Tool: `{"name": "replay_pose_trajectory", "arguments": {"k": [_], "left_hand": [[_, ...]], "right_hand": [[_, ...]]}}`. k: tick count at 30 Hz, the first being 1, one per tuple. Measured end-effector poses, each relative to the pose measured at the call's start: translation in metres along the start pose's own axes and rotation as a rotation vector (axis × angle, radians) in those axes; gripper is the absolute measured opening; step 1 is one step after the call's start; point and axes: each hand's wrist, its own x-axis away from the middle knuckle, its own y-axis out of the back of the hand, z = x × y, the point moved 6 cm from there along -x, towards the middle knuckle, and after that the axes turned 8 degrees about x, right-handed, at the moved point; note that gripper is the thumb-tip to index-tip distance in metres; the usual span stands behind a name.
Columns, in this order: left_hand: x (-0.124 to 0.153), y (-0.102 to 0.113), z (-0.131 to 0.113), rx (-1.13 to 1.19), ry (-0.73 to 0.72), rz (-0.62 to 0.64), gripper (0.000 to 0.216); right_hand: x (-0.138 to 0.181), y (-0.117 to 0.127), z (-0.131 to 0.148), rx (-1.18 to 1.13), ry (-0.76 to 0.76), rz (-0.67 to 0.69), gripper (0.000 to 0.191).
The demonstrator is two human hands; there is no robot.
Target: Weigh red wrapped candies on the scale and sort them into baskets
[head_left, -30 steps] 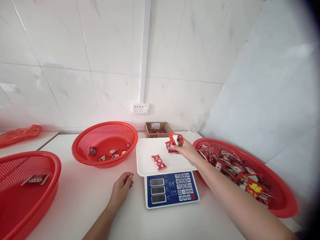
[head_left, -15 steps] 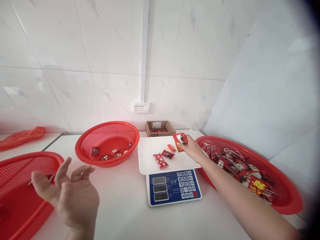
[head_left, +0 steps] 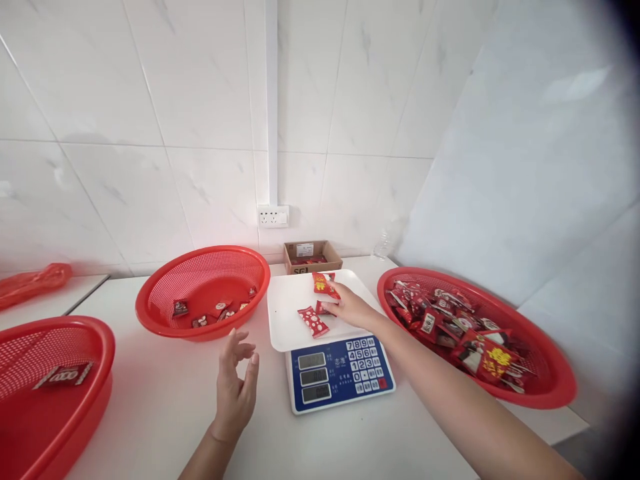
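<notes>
My right hand [head_left: 353, 308] reaches over the white weighing tray [head_left: 287, 337] of a digital scale [head_left: 345, 373]. Its fingertips grip a red candy packet [head_left: 325, 285] with yellow print at the tray's far side. Beneath those fingers lies a second red wrapped candy [head_left: 321, 308], partly covered by the hand. Just left of it a red packet with white dots [head_left: 313, 323] rests flat on the tray. My left hand [head_left: 237, 387] hovers over the table left of the scale, fingers curved, thumb apart, holding nothing.
On the right, a red basket [head_left: 555, 393] holds many wrapped candies. A red basket [head_left: 150, 320] behind my left hand has several candies; another [head_left: 100, 333] at far left contains a brown packet [head_left: 64, 375]. A cardboard box [head_left: 320, 269] stands behind the scale, beside a clear plastic bottle [head_left: 384, 245].
My left hand has moved right, from above the left basket toward the scale. My right hand has shifted left across the tray with the packet. The view has turned slightly right.
</notes>
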Motion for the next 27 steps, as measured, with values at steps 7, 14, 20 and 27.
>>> {"name": "replay_pose_trajectory", "arguments": {"k": [7, 14, 20, 27], "left_hand": [[-0.002, 0.0, 0.008, 0.04, 0.145, 0.006, 0.046], [0.001, -0.003, 0.017, 0.062, 0.245, 0.044, 0.044], [0.001, -0.004, 0.02, 0.065, 0.283, 0.061, 0.044], [0.001, -0.003, 0.02, 0.036, 0.304, 0.067, 0.044]], "right_hand": [[0.021, -0.007, -0.002, 0.383, -0.043, 0.076, 0.044], [0.033, 0.013, -0.013, 0.374, -0.171, 0.092, 0.055], [0.027, 0.006, -0.004, 0.243, -0.001, 0.039, 0.049], [0.031, 0.005, -0.002, 0.297, -0.012, 0.078, 0.054]]}}
